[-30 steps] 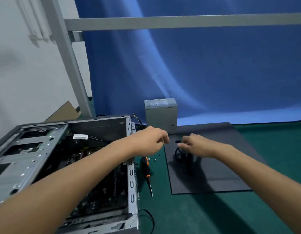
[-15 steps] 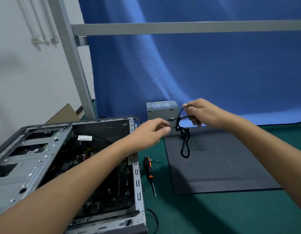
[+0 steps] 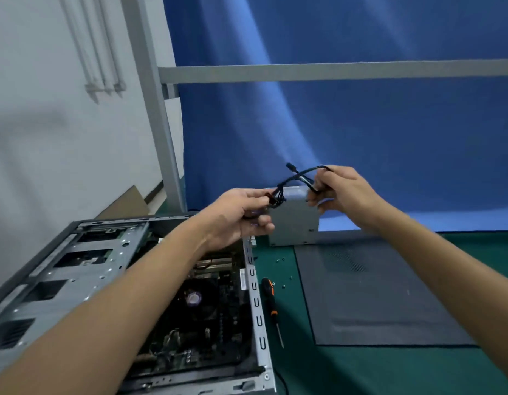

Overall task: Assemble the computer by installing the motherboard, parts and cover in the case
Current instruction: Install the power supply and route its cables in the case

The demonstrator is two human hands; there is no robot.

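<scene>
A black cable bundle (image 3: 295, 178) hangs in the air between both hands, above the table. My left hand (image 3: 241, 215) pinches its connector end with short coloured wires. My right hand (image 3: 341, 192) grips the looped part of the same cable. The open grey computer case (image 3: 255, 303) lies on its side at lower left, with the motherboard (image 3: 201, 315) inside it. Behind the hands stands the grey power supply box (image 3: 295, 223). The dark side cover panel (image 3: 369, 295) lies flat on the green table to the right.
An orange and black screwdriver (image 3: 271, 303) lies between the case and the cover, with several small screws (image 3: 284, 280) near it. A grey metal frame post (image 3: 153, 95) and a blue backdrop stand behind. Cardboard (image 3: 124, 203) leans by the wall.
My right hand lifted the black cable off the cover panel and raised it. My left hand rose from the table and took hold of the cable's connector end.
</scene>
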